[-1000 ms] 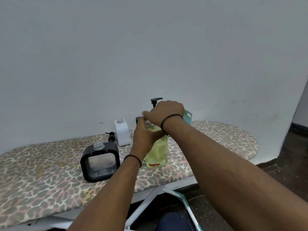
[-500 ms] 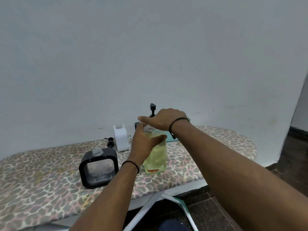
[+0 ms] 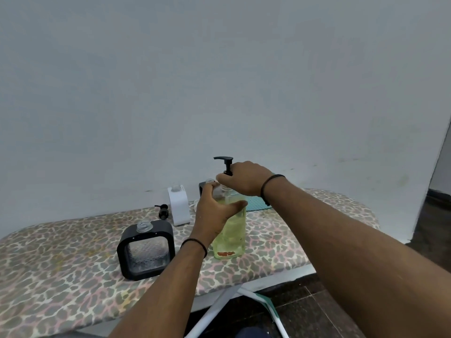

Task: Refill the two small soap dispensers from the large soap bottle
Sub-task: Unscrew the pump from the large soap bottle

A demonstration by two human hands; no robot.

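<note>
Fingers [image 3: 220,178] of the right hand [image 3: 246,178] were pinched together around the collar of the black pump [image 3: 225,164] at the top of the large soap bottle [image 3: 231,235], with the pump's spout pointing left above the knuckles. Just below, the left hand [image 3: 214,215] was wrapped around the bottle's shoulder and neck, thumb on the near right side, gripping it firmly. Each wrist carried a thin dark band.

The bottle stood upright on the leopard-print ironing board [image 3: 61,276], clear-walled and holding pale yellow-green liquid up to about the level of the left thumb, with a small red mark near its base.

Just to the left of it stood a black-framed dispenser [image 3: 146,252] with a textured clear body and an uncapped threaded neck. Farther back, near the wall [image 3: 219,81], a white dispenser [image 3: 180,206] stood with its neck also uncapped, and a loose black pump head [image 3: 163,211] lay just beside it on the left. Another dark object behind the left hand was mostly hidden. A teal mat [image 3: 256,203] lay behind the bottle, partly covered by the right forearm. White board legs and dark floor tiles showed below the board's near edge.
</note>
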